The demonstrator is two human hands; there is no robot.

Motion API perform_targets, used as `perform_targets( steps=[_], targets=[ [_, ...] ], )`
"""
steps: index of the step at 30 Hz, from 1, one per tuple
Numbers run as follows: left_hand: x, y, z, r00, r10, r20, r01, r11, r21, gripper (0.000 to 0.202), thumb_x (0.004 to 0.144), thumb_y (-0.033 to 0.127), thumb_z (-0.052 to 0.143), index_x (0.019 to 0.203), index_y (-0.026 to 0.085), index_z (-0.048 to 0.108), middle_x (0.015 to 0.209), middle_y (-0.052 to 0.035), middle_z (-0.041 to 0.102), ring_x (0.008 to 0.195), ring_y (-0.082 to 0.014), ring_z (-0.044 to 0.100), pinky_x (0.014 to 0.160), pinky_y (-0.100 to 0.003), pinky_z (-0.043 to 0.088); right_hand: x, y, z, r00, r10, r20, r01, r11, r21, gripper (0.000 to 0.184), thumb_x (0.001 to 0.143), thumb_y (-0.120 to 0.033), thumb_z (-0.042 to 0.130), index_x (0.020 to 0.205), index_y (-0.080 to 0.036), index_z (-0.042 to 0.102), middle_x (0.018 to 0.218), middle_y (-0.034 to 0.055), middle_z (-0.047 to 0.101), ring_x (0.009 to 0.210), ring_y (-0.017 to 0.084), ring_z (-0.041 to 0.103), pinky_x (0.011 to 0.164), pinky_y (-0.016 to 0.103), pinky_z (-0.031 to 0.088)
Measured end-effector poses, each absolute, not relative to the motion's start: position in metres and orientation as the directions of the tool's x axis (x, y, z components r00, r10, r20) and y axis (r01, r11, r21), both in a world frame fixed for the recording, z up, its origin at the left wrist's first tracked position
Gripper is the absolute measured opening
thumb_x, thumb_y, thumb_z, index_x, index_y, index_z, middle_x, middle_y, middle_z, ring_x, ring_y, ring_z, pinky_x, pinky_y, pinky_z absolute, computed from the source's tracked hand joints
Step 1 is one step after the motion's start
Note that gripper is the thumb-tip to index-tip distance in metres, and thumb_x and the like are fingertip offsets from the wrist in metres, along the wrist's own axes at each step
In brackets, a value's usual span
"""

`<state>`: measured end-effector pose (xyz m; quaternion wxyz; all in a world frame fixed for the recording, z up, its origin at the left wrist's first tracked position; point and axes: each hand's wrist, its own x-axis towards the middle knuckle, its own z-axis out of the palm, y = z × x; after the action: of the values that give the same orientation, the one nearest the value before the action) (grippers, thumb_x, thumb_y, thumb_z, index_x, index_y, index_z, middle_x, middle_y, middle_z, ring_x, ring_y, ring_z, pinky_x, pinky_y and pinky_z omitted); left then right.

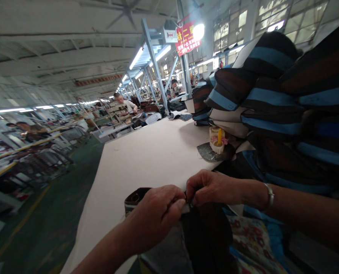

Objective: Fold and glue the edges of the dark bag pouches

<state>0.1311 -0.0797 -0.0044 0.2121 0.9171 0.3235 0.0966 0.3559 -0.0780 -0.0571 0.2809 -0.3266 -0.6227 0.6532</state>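
Both hands meet at the edge of a dark fabric piece (199,239) with a grey panel, close to the near edge of the table. My left hand (162,209) is closed, pinching the edge between thumb and fingers. Just to its right, my right hand (210,186) also pinches the edge, with something small and dark between the fingertips that I cannot make out. A curled dark band (135,197) with a light stripe shows beyond my left hand. Part of the fabric is hidden beneath the hands.
On the right rises a tall pile of dark, blue-striped fabric items (272,99). Before it lies a dark curved plate (207,151) bearing a pale block with a yellow stick. The pale tabletop (140,152) stretches forward. People sit at other benches farther off.
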Motion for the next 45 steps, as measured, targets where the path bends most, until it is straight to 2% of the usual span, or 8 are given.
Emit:
perform_targets(
  steps=[3, 9, 18, 21, 27, 31, 37, 45],
  targets=[
    [0.129, -0.079, -0.004, 0.796, 0.604, 0.027, 0.530, -0.719, 0.449, 0.009, 0.093, 0.028, 0.059, 0.091, 0.020, 0.060, 0.082, 0.0024, 0.062, 0.073, -0.0121, 0.055, 0.065, -0.026, 0.034, 0.355, -0.078, -0.057, -0.621, 0.780, -0.078, 0.031, -0.075, -0.997, 0.015, 0.073, -0.018, 0.068, 0.087, -0.012, 0.068, 0.069, -0.0032, 0.059, 0.061, 0.007, 0.046, 0.055, 0.018, 0.033],
    [0.135, -0.081, -0.012, 0.784, 0.621, 0.031, 0.588, -0.757, 0.285, 0.020, 0.099, 0.020, 0.040, 0.086, 0.018, 0.056, 0.078, -0.0002, 0.058, 0.066, -0.0145, 0.053, 0.062, -0.030, 0.030, 0.352, -0.078, -0.056, -0.561, 0.822, -0.099, 0.019, -0.107, -0.994, 0.016, 0.070, -0.017, 0.069, 0.085, -0.012, 0.068, 0.070, -0.0018, 0.062, 0.061, 0.008, 0.049, 0.054, 0.019, 0.034],
    [0.135, -0.079, -0.024, 0.673, 0.729, 0.124, 0.534, -0.595, 0.601, 0.026, 0.102, 0.031, 0.041, 0.084, 0.018, 0.054, 0.077, 0.0009, 0.056, 0.072, -0.0135, 0.051, 0.068, -0.027, 0.036, 0.348, -0.103, -0.068, -0.307, 0.928, 0.210, 0.090, 0.248, -0.965, 0.006, 0.071, -0.013, 0.064, 0.076, -0.012, 0.068, 0.068, -0.0023, 0.060, 0.062, 0.008, 0.048, 0.056, 0.019, 0.036],
    [0.133, -0.081, -0.019, 0.743, 0.660, 0.112, 0.492, -0.652, 0.577, 0.010, 0.096, 0.027, 0.054, 0.100, 0.020, 0.060, 0.087, 0.0017, 0.061, 0.077, -0.0124, 0.054, 0.069, -0.026, 0.036, 0.349, -0.101, -0.070, -0.360, 0.923, 0.134, 0.005, 0.145, -0.989, 0.010, 0.073, -0.018, 0.068, 0.079, -0.011, 0.068, 0.066, -0.0020, 0.060, 0.059, 0.009, 0.047, 0.054, 0.020, 0.036],
    [0.137, -0.085, -0.010, 0.813, 0.576, 0.087, 0.507, -0.772, 0.383, 0.022, 0.097, 0.020, 0.045, 0.077, 0.018, 0.055, 0.071, 0.0027, 0.054, 0.066, -0.0108, 0.047, 0.062, -0.027, 0.028, 0.351, -0.098, -0.061, -0.405, 0.913, 0.041, 0.025, 0.056, -0.998, 0.015, 0.072, -0.021, 0.071, 0.083, -0.012, 0.070, 0.071, -0.0002, 0.064, 0.061, 0.010, 0.050, 0.056, 0.022, 0.037],
    [0.144, -0.086, -0.015, 0.720, 0.686, 0.104, 0.548, -0.655, 0.520, 0.025, 0.096, 0.024, 0.046, 0.073, 0.016, 0.053, 0.071, 0.0019, 0.052, 0.067, -0.0121, 0.046, 0.063, -0.028, 0.029, 0.347, -0.104, -0.060, -0.374, 0.914, 0.158, 0.073, 0.199, -0.977, 0.009, 0.073, -0.018, 0.068, 0.080, -0.014, 0.069, 0.071, -0.0011, 0.063, 0.062, 0.010, 0.051, 0.057, 0.022, 0.036],
    [0.146, -0.086, -0.022, 0.627, 0.778, -0.044, 0.461, -0.325, 0.826, 0.029, 0.094, 0.032, 0.053, 0.070, 0.015, 0.056, 0.068, 0.0029, 0.048, 0.067, -0.0116, 0.042, 0.062, -0.025, 0.032, 0.344, -0.116, -0.072, -0.311, 0.614, 0.726, 0.413, 0.775, -0.479, 0.013, 0.072, -0.004, 0.056, 0.075, -0.015, 0.062, 0.068, -0.0019, 0.055, 0.067, 0.012, 0.050, 0.073, 0.032, 0.033],
    [0.138, -0.075, -0.015, 0.658, 0.686, -0.312, 0.506, -0.096, 0.857, 0.055, 0.095, 0.060, 0.045, 0.077, 0.012, 0.065, 0.062, 0.0028, 0.041, 0.059, -0.0107, 0.031, 0.054, -0.026, 0.023, 0.358, -0.118, -0.072, -0.562, 0.367, 0.741, 0.496, 0.867, -0.053, 0.012, 0.090, -0.014, 0.054, 0.093, -0.019, 0.064, 0.074, -0.0006, 0.059, 0.070, 0.015, 0.047, 0.092, 0.043, 0.037]
  ],
)
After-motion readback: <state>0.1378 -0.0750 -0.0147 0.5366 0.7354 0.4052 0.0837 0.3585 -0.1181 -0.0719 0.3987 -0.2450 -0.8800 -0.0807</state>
